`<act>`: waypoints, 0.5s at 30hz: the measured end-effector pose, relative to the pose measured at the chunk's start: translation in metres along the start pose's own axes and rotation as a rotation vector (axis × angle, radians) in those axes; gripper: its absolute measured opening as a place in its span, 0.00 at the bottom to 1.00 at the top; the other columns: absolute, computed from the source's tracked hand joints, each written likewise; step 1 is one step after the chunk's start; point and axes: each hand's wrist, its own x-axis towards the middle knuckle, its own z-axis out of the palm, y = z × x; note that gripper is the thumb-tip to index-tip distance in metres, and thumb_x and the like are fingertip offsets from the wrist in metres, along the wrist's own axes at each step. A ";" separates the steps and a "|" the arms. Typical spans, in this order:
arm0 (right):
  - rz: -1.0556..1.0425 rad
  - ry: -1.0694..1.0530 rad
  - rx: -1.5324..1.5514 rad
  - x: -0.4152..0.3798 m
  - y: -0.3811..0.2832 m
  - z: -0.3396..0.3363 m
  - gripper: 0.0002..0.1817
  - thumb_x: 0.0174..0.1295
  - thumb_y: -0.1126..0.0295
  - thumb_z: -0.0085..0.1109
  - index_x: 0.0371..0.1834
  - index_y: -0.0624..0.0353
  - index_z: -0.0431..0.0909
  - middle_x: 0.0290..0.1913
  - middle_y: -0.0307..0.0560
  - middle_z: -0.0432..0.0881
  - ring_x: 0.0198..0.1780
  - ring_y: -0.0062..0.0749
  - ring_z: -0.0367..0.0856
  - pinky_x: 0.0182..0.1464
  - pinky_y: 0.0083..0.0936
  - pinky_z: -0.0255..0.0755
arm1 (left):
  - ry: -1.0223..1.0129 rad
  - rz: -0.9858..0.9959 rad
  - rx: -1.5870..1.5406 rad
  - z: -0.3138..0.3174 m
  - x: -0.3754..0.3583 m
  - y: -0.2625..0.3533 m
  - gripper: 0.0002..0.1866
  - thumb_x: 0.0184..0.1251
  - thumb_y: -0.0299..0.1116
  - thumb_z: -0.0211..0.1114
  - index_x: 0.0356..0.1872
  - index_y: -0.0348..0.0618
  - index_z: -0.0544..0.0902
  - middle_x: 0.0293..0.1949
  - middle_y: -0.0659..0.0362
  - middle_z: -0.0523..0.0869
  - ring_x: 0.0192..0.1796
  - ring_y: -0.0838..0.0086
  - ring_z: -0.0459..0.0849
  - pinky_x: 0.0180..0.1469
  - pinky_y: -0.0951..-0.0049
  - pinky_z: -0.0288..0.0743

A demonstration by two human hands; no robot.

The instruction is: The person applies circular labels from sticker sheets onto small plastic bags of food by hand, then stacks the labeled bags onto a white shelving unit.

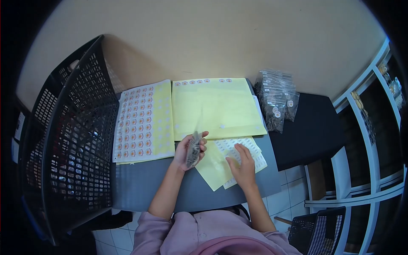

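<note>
My left hand [184, 154] is wrapped round a small clear plastic bag [194, 149] with dark contents, held upright above the near part of the table. What fills the bag is too small to name. To its right, my right hand [242, 165] hovers with thumb and fingers apart, and I see nothing between them. Beneath that hand lie a sheet of small labels [258, 159] and a yellow backing sheet [211, 172]. Behind both hands is a larger yellow backing sheet [214, 106] with a few round stickers along its top edge.
On the left, a sheet of round stickers [134, 123] lies beside a tall black plastic basket [80, 123]. Filled plastic bags [276, 97] are piled at the back right, by a black surface [314, 123]. White shelving [374, 106] stands far right, a black crate [318, 231] below.
</note>
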 end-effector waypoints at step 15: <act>0.073 -0.006 -0.167 -0.001 0.003 0.015 0.24 0.45 0.66 0.66 0.45 0.63 0.72 0.51 0.53 0.73 0.55 0.44 0.70 0.54 0.31 0.66 | 0.221 -0.002 0.189 -0.014 0.009 -0.015 0.22 0.62 0.42 0.42 0.53 0.37 0.64 0.28 0.61 0.73 0.40 0.70 0.73 0.46 0.65 0.71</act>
